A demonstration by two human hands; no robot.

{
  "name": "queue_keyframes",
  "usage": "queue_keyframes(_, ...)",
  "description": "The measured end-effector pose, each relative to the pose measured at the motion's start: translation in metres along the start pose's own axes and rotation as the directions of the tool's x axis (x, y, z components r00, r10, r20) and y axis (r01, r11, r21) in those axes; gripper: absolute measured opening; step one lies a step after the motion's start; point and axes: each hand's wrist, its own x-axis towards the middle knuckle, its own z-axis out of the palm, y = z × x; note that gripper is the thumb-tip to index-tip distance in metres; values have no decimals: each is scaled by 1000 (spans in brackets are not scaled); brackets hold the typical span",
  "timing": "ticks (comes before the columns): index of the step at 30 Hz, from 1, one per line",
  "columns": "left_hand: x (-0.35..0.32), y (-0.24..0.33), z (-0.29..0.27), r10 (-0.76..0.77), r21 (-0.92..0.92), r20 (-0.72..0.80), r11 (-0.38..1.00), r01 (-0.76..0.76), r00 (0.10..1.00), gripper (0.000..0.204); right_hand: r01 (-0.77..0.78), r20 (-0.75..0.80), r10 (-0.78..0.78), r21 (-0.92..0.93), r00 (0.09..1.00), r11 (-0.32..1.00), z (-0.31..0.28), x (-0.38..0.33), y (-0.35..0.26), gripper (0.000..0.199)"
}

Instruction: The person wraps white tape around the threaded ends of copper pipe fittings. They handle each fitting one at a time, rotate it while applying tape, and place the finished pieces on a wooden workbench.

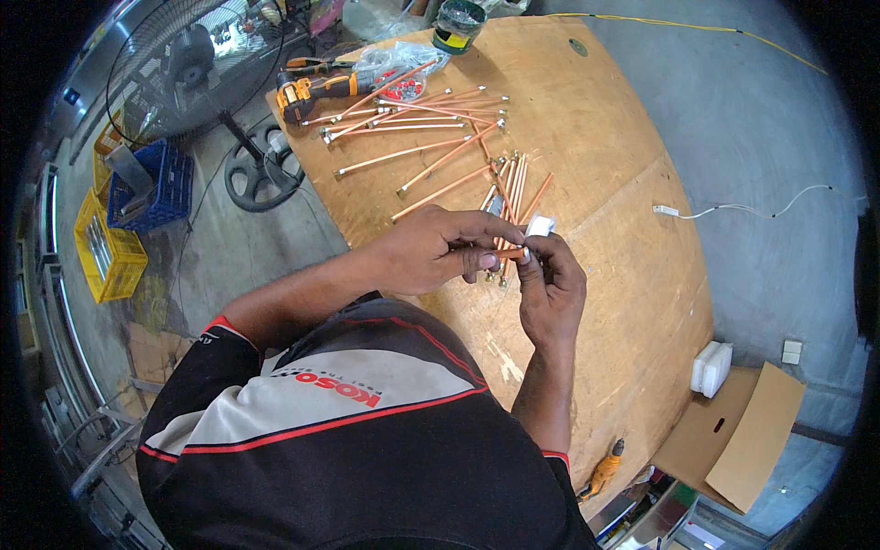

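My left hand (431,249) is closed on a short visible length of copper tube (510,253), its whitish end pointing to the right. Close against that end, my right hand (554,286) is closed around a roll of white tape (542,225). The two hands meet fingertip to fingertip above the wooden table (623,266). Just beyond them lies a bundle of thin copper tubes (519,183) with metal fittings at the ends. More copper tubes (403,148) are spread out at the far left of the table. My fingers hide most of the held tube.
An orange and black power tool (316,90), pliers and a plastic bag of small red and grey parts (403,84) sit at the far left corner. A dark green tub (458,26) stands at the back. An orange drill-like tool (603,469) lies near right, beside a cardboard box (733,431).
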Motion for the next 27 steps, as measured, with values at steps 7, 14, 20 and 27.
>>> queue_keyframes(7, 3, 11, -3, -45, 84, -4, 995, 45, 999, 30, -71, -14, 72, 82, 997, 994, 1, -1, 1, 9)
queue_keyframes(14, 7, 1, -4, 206, 423, -14, 888, -181, 978, 30, -251, 24, 250, 169, 968, 953, 3, -1, 4, 15)
queue_keyframes(20, 12, -16, -2, 180, 608, -87, 789, -91, 980, 35, -397, 134, 374, 264, 918, 879, 9, 6, -4, 53)
queue_keyframes(27, 18, -21, 0, 125, 793, -94, 609, -2, 988, 28, -411, 236, 349, 307, 907, 859, 4, 4, 20, 61)
